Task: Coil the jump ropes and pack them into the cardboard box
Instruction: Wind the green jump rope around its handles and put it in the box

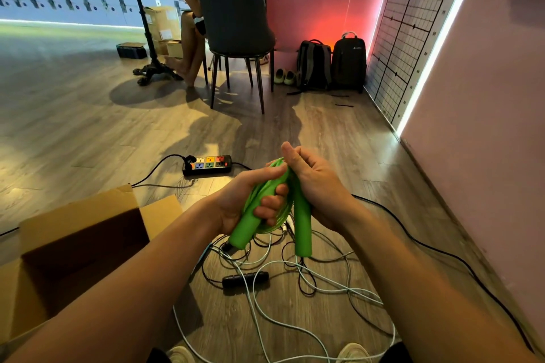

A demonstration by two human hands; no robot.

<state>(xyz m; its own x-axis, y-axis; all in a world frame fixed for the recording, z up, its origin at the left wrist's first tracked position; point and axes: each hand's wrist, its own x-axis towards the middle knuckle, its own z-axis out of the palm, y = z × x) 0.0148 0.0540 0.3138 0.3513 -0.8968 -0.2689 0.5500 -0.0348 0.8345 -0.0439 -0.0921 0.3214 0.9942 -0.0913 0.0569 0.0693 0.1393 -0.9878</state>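
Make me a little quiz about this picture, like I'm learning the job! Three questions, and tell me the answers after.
1. Count: how many backpacks stand by the pink wall?
2. True or false: the green jump rope already lies inside the cardboard box.
3. Pick one: what do the left hand and the right hand grip together? A) a power strip B) the green jump rope C) a shoe

Key: 1. Two. 2. False: both hands hold it bunched up above the floor, to the right of the open box. 3. B.
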